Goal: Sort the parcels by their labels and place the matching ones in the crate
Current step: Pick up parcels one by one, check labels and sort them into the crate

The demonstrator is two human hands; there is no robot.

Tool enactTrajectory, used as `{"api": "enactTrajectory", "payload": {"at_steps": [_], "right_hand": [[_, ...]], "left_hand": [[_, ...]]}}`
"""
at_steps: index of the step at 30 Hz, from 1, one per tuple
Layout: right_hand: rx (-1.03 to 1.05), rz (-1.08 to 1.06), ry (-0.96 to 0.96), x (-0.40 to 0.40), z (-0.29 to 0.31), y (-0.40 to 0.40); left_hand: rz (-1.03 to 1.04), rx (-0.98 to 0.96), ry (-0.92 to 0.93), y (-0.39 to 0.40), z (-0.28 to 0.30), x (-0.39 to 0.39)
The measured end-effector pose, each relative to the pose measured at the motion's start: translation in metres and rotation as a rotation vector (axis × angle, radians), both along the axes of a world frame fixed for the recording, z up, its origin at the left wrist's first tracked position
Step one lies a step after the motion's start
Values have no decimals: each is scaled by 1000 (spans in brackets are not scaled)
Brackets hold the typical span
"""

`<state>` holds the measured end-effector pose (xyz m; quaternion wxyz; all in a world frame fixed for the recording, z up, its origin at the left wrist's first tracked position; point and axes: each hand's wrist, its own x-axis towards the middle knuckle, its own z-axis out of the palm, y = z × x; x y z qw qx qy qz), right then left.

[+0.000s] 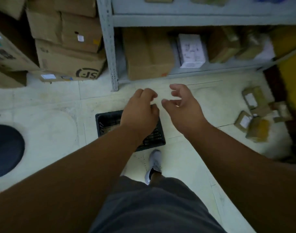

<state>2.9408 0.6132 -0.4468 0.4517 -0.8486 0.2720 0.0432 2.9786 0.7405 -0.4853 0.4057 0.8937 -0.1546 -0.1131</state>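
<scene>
Black slatted crate [108, 121] on floor under my left arm, a brown parcel inside it, brown parcels [255, 113] with white labels loose on floor at my right, well apart from crate, blurry

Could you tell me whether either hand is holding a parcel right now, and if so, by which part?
Nothing is held. The left hand and right hand hover with loosely curled fingers above the black crate, both empty.

Bare forearms with no sleeves behind left hand [140, 110] and right hand [182, 106], dark grey shorts [154, 207], white sneaker [154, 165] below hands
</scene>
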Motion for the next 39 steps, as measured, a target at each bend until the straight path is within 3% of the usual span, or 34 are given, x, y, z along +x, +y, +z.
{"api": "enactTrajectory", "payload": {"at_steps": [4, 17, 31, 39], "right_hand": [[-37, -222, -130, -44, 50, 6], [-169, -528, -323, -179, 142, -76], [-220, -769, -215, -367, 126, -271], [-124, -858, -171, -353, 92, -350]], "left_hand": [[-175, -99, -125, -9, 53, -9], [-496, -307, -181, -110, 166, -100], [-625, -345, -54, -330, 137, -256], [-600, -285, 19, -420, 109, -241]]}}
